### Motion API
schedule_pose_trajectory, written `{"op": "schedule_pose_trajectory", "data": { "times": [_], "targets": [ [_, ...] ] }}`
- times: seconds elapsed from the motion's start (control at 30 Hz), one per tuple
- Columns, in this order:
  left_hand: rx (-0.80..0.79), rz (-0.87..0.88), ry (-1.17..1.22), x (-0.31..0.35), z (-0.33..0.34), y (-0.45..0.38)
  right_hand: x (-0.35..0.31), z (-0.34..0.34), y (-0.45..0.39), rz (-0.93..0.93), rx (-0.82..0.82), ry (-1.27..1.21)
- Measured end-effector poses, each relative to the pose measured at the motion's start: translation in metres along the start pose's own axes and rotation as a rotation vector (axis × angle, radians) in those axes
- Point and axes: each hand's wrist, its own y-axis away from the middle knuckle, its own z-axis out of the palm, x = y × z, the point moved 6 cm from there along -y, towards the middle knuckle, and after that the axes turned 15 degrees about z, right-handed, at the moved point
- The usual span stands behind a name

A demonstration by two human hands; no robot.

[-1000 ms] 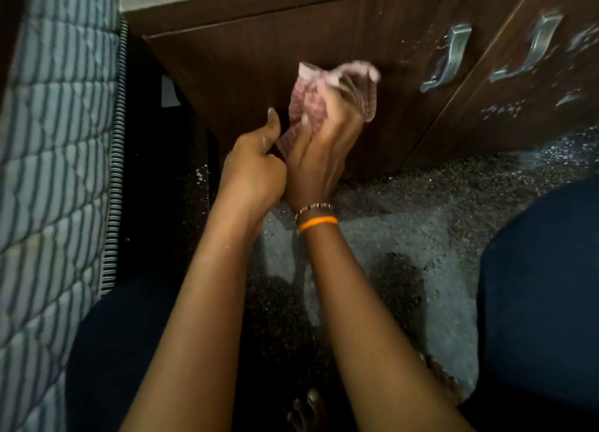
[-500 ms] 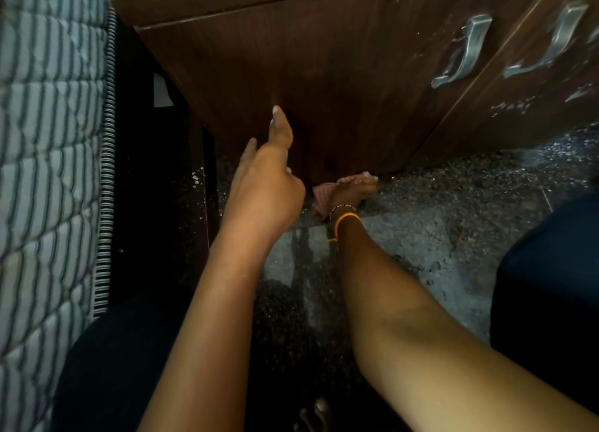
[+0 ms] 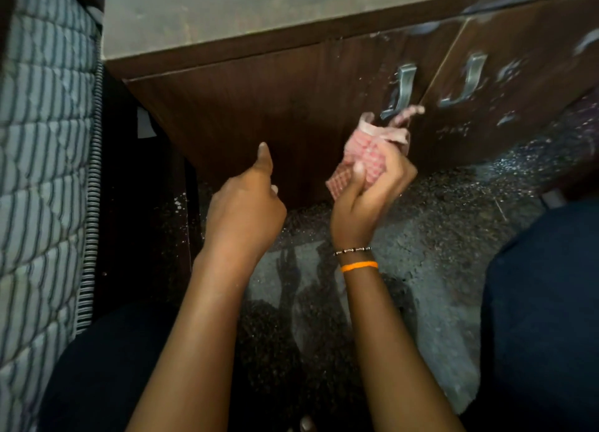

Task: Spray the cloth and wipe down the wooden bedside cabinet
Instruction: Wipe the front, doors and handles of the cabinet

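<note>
Mattress (image 3: 42,172) at far left. Left hand (image 3: 244,211) loosely curled, thumb up, holding nothing, close to cabinet (image 3: 275,107) side panel. Right hand (image 3: 369,195) bunched around pink cloth (image 3: 369,153), clear of wood. Step judged: wiping. Next: press cloth onto panel.

Striped quilted mattress (image 3: 42,172) at left edge — speckled stone floor (image 3: 437,237) below, grey wall (image 3: 259,7) above.

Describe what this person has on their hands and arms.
Both forearms are bare, no sleeves or gloves. The right hand has two bands at its wrist: a thin beaded bracelet and an orange thread. The left hand wears nothing visible.
</note>
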Motion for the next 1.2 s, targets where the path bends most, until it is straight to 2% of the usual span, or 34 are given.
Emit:
{"op": "schedule_pose_trajectory", "data": {
  "times": [0.07,0.17,0.27,0.33,0.47,0.63,0.77,0.83,0.97,1.1,1.2],
  "targets": [
    [0.078,0.075,-0.01,0.011,-0.002,-0.001,-0.034,0.011,-0.012,-0.158,-0.058,0.019],
    [0.222,0.196,-0.075,0.026,-0.003,-0.005,-0.059,0.029,-0.038,-0.379,-0.017,0.166],
    [0.401,0.33,-0.219,0.042,-0.005,-0.007,-0.047,0.039,-0.049,-0.403,0.046,0.305],
    [0.476,0.36,-0.301,0.05,-0.006,-0.005,-0.023,0.04,-0.043,-0.377,0.018,0.339],
    [0.473,0.352,-0.414,0.054,-0.003,-0.004,0.019,0.043,-0.027,-0.31,-0.126,0.449],
    [0.523,0.329,-0.484,0.053,-0.008,-0.002,-0.037,0.04,-0.044,-0.384,-0.044,0.212],
    [0.53,0.364,-0.493,0.053,-0.01,-0.004,-0.053,0.037,-0.052,-0.465,-0.015,0.315],
    [0.528,0.376,-0.536,0.054,-0.008,-0.006,-0.046,0.031,-0.054,-0.423,0.009,0.298],
    [0.513,0.388,-0.614,0.053,-0.003,-0.011,-0.061,0.025,-0.056,-0.174,0.019,0.106],
    [0.498,0.376,-0.741,0.049,0.001,-0.012,-0.07,0.02,-0.063,-0.332,-0.088,0.217],
    [0.509,0.353,-0.799,0.045,0.002,-0.015,-0.065,-0.001,-0.086,-0.179,0.005,0.115]
  ]
}}
